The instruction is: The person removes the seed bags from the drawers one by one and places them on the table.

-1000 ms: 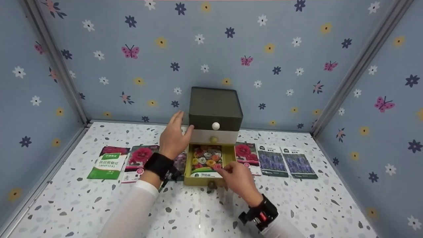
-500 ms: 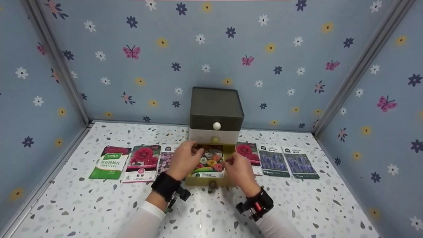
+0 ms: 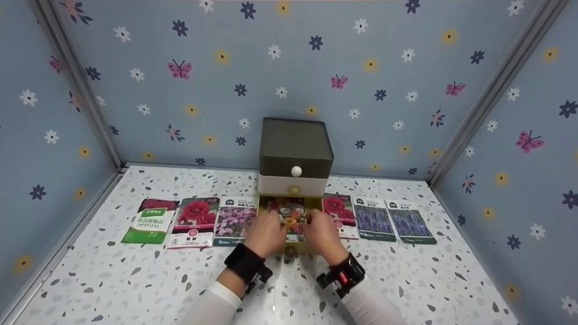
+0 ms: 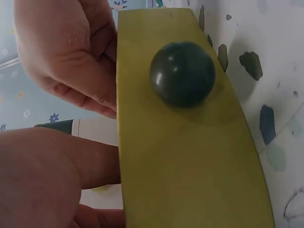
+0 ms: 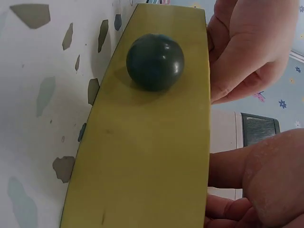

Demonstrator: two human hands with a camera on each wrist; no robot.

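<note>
A seed packet (image 3: 295,212) with many-coloured flowers lies in the pulled-out yellow-green drawer (image 3: 303,248). My left hand (image 3: 266,232) reaches into the drawer with curled fingers and holds the packet's left side, covering part of it. On the other side, my right hand (image 3: 323,234) pinches the packet near its right edge. Both wrist views show the drawer's front with its dark round knob (image 4: 183,73); behind this front the fingertips are hidden. The drawer belongs to a small chest (image 3: 295,140) with a dark top drawer and a white middle one, both pushed in.
Left of the drawer lie a green-and-white packet (image 3: 151,223), a red-flower packet (image 3: 194,221) and a pink-flower packet (image 3: 232,219). Right of it lie another red-flower packet (image 3: 338,212) and two purple-flower packets (image 3: 374,221). Patterned walls (image 3: 216,90) enclose the speckled table (image 3: 180,280).
My left hand has come from beside the chest, down and right into the drawer at the packet's left side. My right hand stays at the packet's right edge, having shifted slightly.
</note>
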